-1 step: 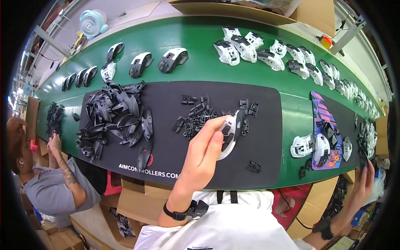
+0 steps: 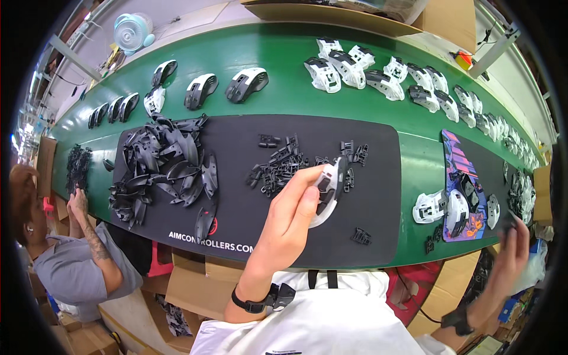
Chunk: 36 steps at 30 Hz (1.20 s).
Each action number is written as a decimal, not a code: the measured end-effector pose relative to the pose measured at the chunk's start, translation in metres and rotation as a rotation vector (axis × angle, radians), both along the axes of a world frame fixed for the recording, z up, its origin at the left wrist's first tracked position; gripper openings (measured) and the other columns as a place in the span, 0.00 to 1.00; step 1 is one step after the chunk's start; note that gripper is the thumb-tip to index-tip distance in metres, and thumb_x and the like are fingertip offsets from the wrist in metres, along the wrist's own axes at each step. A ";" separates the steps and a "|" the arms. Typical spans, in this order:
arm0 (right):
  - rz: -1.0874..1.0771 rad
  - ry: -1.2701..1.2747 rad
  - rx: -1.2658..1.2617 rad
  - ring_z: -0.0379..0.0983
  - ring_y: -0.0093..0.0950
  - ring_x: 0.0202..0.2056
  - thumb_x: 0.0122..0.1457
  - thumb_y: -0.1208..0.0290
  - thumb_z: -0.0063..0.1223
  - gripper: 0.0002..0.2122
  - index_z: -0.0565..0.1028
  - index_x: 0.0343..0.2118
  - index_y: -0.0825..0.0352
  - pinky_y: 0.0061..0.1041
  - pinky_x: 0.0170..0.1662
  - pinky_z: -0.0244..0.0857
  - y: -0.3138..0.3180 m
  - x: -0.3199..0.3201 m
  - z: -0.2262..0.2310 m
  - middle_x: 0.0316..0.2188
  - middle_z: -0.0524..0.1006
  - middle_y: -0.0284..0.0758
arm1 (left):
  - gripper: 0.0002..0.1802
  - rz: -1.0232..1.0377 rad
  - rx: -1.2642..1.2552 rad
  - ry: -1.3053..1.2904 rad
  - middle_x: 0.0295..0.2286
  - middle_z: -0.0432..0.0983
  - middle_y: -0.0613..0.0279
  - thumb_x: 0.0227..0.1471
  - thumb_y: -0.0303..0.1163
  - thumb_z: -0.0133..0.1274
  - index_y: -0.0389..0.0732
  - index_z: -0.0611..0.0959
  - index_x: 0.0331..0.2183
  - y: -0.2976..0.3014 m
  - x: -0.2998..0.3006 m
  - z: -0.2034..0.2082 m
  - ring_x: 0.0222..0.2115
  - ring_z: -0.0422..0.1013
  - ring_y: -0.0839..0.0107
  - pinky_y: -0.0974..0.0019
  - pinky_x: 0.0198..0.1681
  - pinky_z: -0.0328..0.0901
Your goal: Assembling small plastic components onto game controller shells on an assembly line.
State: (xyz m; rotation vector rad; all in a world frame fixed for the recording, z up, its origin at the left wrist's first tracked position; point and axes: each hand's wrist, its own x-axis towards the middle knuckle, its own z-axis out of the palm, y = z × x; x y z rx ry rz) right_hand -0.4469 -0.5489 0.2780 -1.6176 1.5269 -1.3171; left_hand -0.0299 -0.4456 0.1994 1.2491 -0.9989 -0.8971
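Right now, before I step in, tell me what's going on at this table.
A person's left hand holds a white-and-black shell over a black mat, beside small black clips. A heap of curved black pieces lies at the mat's left. The right hand is at the far right, a dark thing at its fingertips, too blurred to judge the grip. Other shells stand toward the back of the green table. At the left, a co-worker reaches to a dark pile.
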 end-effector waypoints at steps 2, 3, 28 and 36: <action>0.491 -0.055 0.100 0.73 0.20 0.44 0.61 0.81 0.54 0.08 0.78 0.43 0.74 0.19 0.46 0.67 -0.005 0.085 -0.005 0.41 0.78 0.33 | 0.18 0.019 -0.028 0.043 0.38 0.75 0.61 0.64 0.27 0.40 0.31 0.74 0.53 0.009 0.002 -0.006 0.35 0.67 0.76 0.72 0.42 0.63; 0.630 -0.078 0.156 0.74 0.20 0.42 0.58 0.83 0.56 0.09 0.78 0.42 0.75 0.19 0.44 0.67 -0.002 0.133 -0.006 0.40 0.78 0.34 | 0.19 0.006 -0.059 0.090 0.38 0.75 0.60 0.64 0.26 0.40 0.31 0.73 0.53 0.012 0.003 -0.009 0.37 0.68 0.76 0.71 0.43 0.64; 1.066 0.240 -0.105 0.57 0.25 0.27 0.57 0.43 0.47 0.28 0.81 0.34 0.69 0.26 0.32 0.49 0.006 0.276 -0.007 0.24 0.61 0.30 | 0.28 -0.028 0.048 0.370 0.43 0.73 0.49 0.53 0.37 0.38 0.29 0.69 0.51 0.026 0.019 -0.001 0.45 0.69 0.65 0.64 0.52 0.62; 1.124 0.478 -0.482 0.56 0.26 0.24 0.46 0.47 0.58 0.28 0.83 0.44 0.64 0.25 0.27 0.49 -0.002 0.279 -0.017 0.23 0.61 0.31 | 0.33 -0.067 -0.005 0.392 0.44 0.72 0.48 0.47 0.37 0.40 0.30 0.67 0.54 0.027 0.012 -0.005 0.45 0.68 0.64 0.64 0.52 0.62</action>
